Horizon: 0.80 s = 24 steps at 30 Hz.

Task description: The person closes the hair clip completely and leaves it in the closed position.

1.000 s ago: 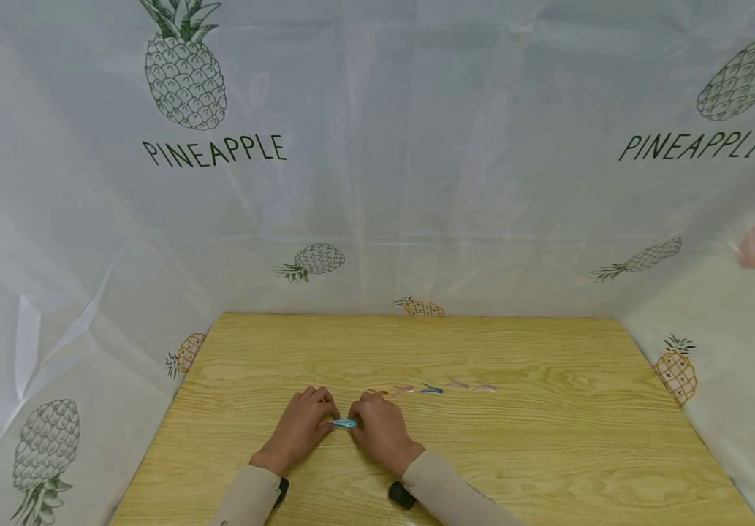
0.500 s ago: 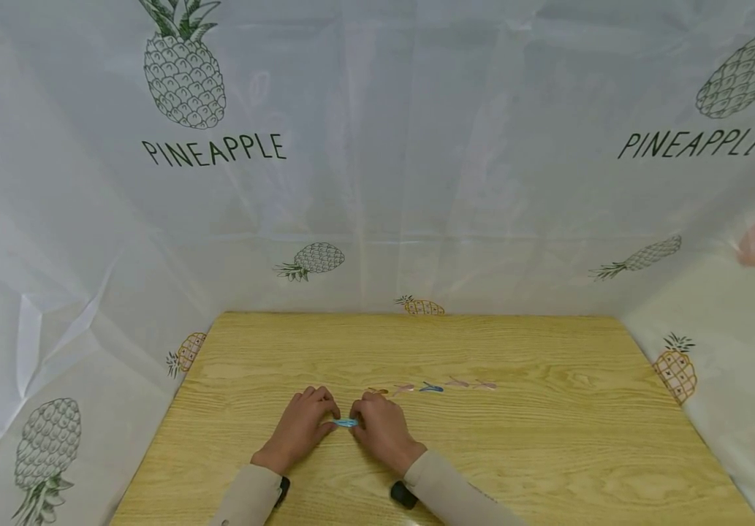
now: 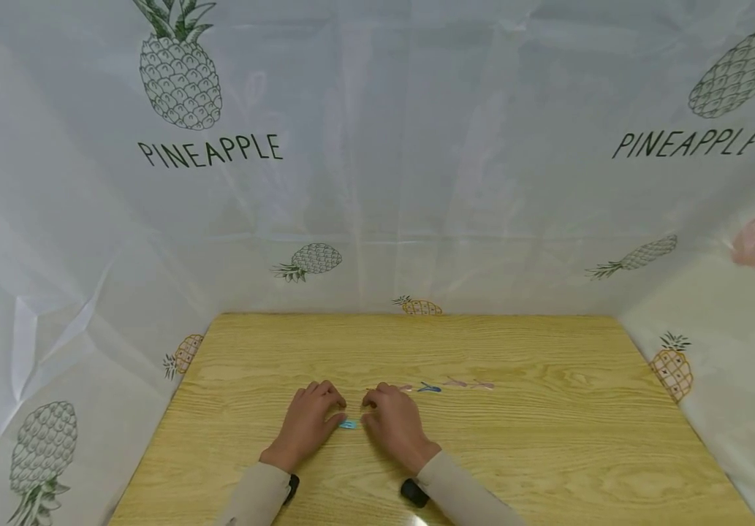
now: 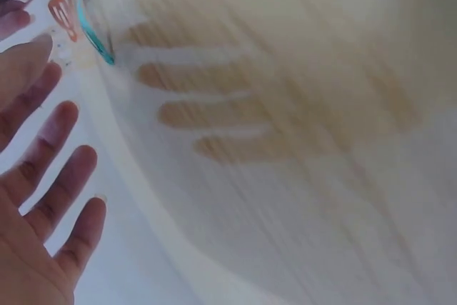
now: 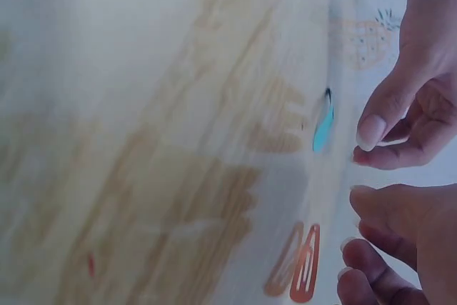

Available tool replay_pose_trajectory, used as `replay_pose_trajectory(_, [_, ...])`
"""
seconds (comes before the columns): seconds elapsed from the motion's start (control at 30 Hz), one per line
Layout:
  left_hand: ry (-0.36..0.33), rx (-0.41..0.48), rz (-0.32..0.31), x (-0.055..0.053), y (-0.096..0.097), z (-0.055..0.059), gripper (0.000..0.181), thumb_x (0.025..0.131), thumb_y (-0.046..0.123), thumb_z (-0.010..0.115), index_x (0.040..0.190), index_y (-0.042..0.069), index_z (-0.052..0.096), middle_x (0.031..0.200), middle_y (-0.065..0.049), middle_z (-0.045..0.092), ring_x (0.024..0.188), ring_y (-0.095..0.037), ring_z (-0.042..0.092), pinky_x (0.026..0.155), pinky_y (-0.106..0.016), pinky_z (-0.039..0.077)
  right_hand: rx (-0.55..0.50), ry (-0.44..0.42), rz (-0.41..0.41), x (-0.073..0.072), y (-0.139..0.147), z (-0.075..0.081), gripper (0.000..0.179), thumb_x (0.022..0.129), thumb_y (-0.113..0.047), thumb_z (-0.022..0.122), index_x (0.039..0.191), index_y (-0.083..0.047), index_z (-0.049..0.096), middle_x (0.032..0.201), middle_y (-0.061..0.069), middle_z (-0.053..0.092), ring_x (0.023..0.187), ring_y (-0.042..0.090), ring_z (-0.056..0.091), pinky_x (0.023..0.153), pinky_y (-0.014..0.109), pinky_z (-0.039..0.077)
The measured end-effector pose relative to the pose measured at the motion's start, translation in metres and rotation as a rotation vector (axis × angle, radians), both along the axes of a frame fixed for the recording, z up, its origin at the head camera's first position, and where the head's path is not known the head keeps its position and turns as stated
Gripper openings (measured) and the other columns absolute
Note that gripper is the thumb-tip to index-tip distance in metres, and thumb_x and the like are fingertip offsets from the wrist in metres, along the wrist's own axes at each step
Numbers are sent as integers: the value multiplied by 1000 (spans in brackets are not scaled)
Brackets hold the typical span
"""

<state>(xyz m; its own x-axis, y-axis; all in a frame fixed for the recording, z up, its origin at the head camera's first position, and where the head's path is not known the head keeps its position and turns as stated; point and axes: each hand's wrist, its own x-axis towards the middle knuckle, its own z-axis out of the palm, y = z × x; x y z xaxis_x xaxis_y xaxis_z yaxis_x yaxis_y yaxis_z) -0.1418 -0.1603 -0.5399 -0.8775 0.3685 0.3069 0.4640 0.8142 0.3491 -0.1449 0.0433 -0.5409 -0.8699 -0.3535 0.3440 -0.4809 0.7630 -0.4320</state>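
A light-blue snap hair clip [image 3: 348, 424] appears to lie on the wooden table, just right of my left thumb. My left hand [image 3: 311, 422] and right hand [image 3: 395, 424] are on either side of it, fingers loosely bent. In the left wrist view the same clip [image 4: 94, 30] is apart from the spread fingers [image 4: 61, 183]. The right wrist view shows a gap between the clip [image 5: 323, 126] and both hands. An orange hair clip [image 5: 305, 266] lies beside my right fingers and is mostly hidden in the head view.
Beyond my right hand runs a row of hair clips, with a blue clip [image 3: 429, 388] between pinkish ones [image 3: 482, 385]. The wooden table [image 3: 548, 438] is shiny. White pineapple-print sheeting [image 3: 377, 183] encloses its back and sides.
Both hands pinched the light-blue clip by its ends before; now they have let go. The hands have parted slightly, the right one moving right, and the clip stays between them.
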Motion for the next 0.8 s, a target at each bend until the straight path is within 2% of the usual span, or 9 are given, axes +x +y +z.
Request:
replay_pose_trajectory(0.17, [43,2,20,-3,9,0,15,86,17,89,95,15,77,97,5,63,94,-18,59,84,-44,48,-6,34,-54,-5,7,-1,14,85,-8,87,97,-11,80,89,-1,68,82,17,67,77,39,59])
replay_pose_trajectory(0.27, [46,6,29,-5,14,1,16,86,16,89,96,15,77,97,4,63,94,-19,58,85,-46,49,-6,64,-83,-8,12,-2,15,84,-8,88,96,-10,80,89,0,67,81,20,67,75,40,58])
replay_pose_trajectory(0.47, [14,-19,58,-7,25,4,16,87,15,89,98,14,77,100,1,63,94,-21,58,85,-46,48,-12,114,-116,-13,19,-6,17,82,-6,90,95,-11,79,89,1,65,80,22,66,73,40,57])
replay_pose_trajectory(0.8, [-16,-33,64,-11,39,5,15,87,14,89,97,11,78,98,0,61,92,-22,55,87,-50,49,34,121,-143,-19,23,-6,20,81,-10,93,95,-11,79,89,1,63,83,22,62,74,41,54])
